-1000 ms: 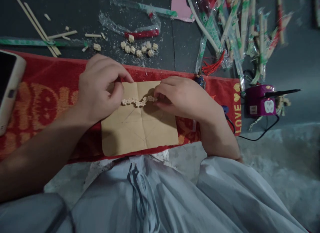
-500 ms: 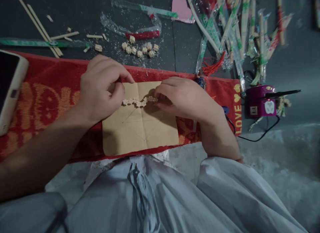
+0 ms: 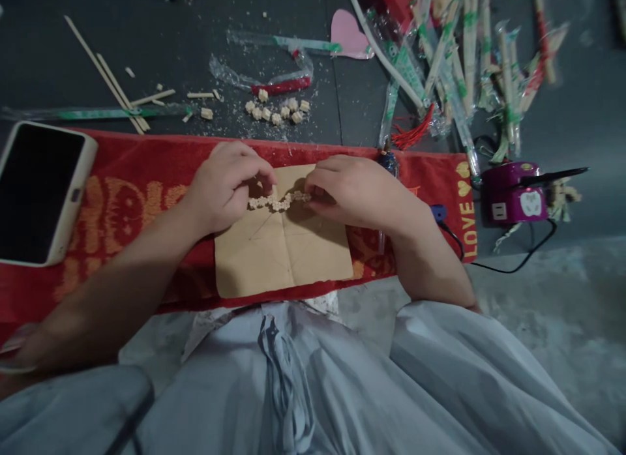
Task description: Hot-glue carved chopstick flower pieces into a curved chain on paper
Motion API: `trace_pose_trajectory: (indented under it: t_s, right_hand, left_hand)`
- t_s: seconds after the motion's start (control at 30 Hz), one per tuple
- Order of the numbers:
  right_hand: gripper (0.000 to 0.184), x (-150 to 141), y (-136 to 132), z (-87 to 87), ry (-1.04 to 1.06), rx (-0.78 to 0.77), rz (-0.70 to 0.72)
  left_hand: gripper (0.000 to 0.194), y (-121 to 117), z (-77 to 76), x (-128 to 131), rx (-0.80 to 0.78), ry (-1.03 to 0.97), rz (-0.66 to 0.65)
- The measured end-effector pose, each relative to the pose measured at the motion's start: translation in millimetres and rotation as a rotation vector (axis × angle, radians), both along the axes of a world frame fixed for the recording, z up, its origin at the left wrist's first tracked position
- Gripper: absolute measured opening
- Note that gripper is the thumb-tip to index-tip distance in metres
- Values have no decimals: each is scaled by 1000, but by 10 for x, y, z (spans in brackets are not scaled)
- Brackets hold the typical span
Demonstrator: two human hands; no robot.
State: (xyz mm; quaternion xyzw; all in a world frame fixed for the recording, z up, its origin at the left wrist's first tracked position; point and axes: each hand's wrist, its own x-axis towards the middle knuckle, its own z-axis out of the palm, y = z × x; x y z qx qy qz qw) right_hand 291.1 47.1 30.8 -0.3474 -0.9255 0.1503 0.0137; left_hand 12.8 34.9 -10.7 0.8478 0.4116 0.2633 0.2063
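Note:
On a folded tan sheet of card (image 3: 254, 266) with thin drawn lines lies a wavy strip of small pale flower-shaped pieces (image 3: 280, 206). My right hand (image 3: 355, 188) is closed at the strip's right end, thumb and fingers pinched on it; the fingertips are partly in shadow. At the left end is my left hand (image 3: 225, 188), its index finger curved over the strip and apart from the thumb. Whether its fingertips touch the pieces is hard to see.
Loose pale pieces (image 3: 276, 118), thin sticks (image 3: 113, 80) and crumbs lie beyond the red towel (image 3: 147, 155). A phone (image 3: 42, 191) rests at left. A purple device (image 3: 513, 191) with a cord, wrapped sticks (image 3: 469, 57) and a pink paper heart (image 3: 348, 32) are at right and back.
My left hand has moved right, its index finger now lower and closer to the strip. My right hand stays at the right end. The view has shifted slightly, showing more of the phone.

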Motion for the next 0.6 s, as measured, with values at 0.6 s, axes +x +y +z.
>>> trace_pose_trajectory:
  t_s: [0.6]
  right_hand:
    - [16,-19,13,21,-2,-14,19]
  left_hand:
    - [38,70,-70,-56,-20,-29,12]
